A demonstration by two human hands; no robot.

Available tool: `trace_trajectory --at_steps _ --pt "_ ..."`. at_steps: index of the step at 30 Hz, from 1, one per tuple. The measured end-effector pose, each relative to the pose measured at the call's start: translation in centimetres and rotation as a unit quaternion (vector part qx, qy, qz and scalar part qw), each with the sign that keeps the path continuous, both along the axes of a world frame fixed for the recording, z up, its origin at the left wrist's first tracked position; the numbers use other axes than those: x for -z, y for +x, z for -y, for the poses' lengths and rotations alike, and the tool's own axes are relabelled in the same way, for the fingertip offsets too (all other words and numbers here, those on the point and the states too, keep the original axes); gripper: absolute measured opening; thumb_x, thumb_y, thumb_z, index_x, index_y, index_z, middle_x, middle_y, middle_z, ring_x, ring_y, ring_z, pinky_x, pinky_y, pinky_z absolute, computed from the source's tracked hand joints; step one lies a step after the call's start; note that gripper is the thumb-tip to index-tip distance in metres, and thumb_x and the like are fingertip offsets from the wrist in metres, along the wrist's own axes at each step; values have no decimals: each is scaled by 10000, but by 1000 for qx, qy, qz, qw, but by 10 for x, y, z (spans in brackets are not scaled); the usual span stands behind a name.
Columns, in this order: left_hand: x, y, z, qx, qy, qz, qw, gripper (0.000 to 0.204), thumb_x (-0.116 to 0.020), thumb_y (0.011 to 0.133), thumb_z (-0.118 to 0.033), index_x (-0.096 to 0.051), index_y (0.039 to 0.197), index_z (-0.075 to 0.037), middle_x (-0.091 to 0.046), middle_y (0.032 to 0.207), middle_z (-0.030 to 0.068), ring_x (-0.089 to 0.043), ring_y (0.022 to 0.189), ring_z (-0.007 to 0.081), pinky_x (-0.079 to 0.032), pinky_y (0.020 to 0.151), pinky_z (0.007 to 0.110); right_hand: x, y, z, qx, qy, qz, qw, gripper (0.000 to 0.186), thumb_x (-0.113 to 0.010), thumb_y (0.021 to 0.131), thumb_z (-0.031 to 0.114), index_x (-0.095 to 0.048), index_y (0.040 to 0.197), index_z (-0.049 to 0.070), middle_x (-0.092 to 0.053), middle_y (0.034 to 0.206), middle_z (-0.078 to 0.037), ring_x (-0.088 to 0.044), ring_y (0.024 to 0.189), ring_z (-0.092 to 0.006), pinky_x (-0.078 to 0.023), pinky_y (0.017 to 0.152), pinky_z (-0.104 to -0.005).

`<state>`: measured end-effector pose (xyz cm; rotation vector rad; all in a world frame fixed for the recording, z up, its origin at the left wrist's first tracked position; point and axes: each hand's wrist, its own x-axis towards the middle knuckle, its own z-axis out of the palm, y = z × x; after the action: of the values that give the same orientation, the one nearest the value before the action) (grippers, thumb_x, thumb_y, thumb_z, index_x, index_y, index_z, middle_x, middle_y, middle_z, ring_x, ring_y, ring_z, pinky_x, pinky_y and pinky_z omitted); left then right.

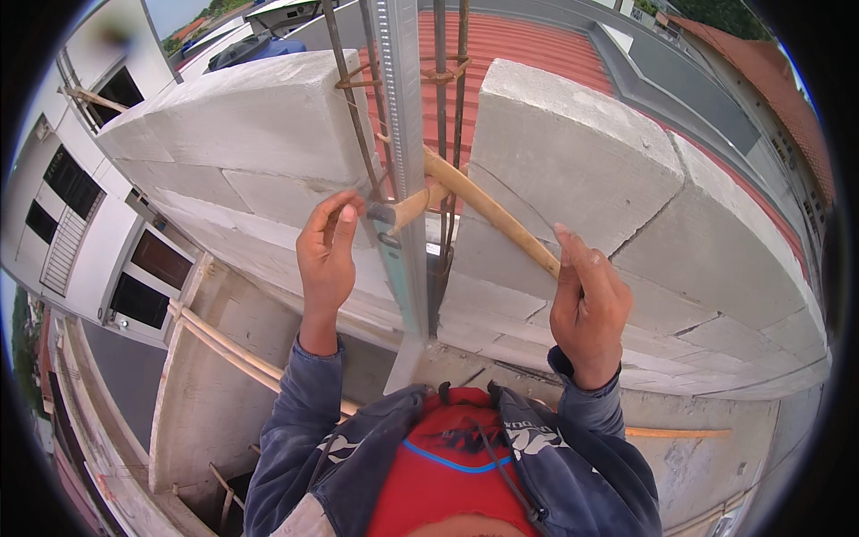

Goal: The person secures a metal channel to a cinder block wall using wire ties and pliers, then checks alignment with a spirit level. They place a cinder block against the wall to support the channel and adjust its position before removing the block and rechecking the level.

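Observation:
My left hand is raised beside the vertical rebar, thumb and fingertips brought together. Whatever may be between them is too small to make out. My right hand pinches the end of a thin wire that curves back toward the bars. Between my hands, a hammer-like tool with a long wooden handle slants across the gap; its stubby tan part has a dark end near my left fingertips. Behind it stands an upright metal bar, with a teal lower part holding a small vial.
Pale block walls rise on the left and right of the rebar gap. A red corrugated roof lies beyond. Bamboo poles extend at lower left, and another pole lies at lower right.

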<state>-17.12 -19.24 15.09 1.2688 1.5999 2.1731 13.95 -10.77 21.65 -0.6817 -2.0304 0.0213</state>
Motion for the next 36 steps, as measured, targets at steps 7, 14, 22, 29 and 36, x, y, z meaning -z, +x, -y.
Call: trace_trajectory --at_steps 7,14,22,29,36 --pt "35 23 12 7 37 -179 983 164 -647 1083 -88 -698 1209 4 -722 1134 141 -661 992 208 -524 940 343 -20 -59 -17 49 -7 62 997 411 -689 916 -12 -721 1296 142 -654 823 -105 -684 663 -343 -545 576 -444" --pt "13 2 -13 -81 44 -262 961 217 -699 1011 -73 -738 1208 6 -755 1156 169 -683 1064 334 -540 933 418 -60 -105 -10 152 -33 176 972 264 -609 998 30 -726 1206 141 -721 869 -146 -704 757 -389 -524 648 -480" --pt "-39 -30 -51 160 -134 -205 956 313 -612 1063 -136 -731 1323 -8 -767 1122 237 -744 1025 388 -569 900 440 -72 -127 -8 156 -18 190 969 231 -596 996 62 -721 1171 148 -719 852 -149 -705 775 -405 -526 673 -500" --pt "-48 -34 -67 246 -216 -201 923 314 -621 1021 -94 -741 1300 -15 -764 1095 267 -733 1001 441 -565 892 451 -46 -135 -18 118 -41 206 971 200 -638 973 137 -688 1167 143 -734 902 -122 -754 800 -394 -577 646 -507" --pt "-50 -39 -79 255 -296 -212 896 246 -730 982 -100 -764 1203 3 -762 942 160 -736 870 223 -568 814 390 -7 -114 -11 65 -42 16 997 303 -642 1013 54 -636 1315 61 -741 1019 -167 -742 765 -394 -602 677 -483"
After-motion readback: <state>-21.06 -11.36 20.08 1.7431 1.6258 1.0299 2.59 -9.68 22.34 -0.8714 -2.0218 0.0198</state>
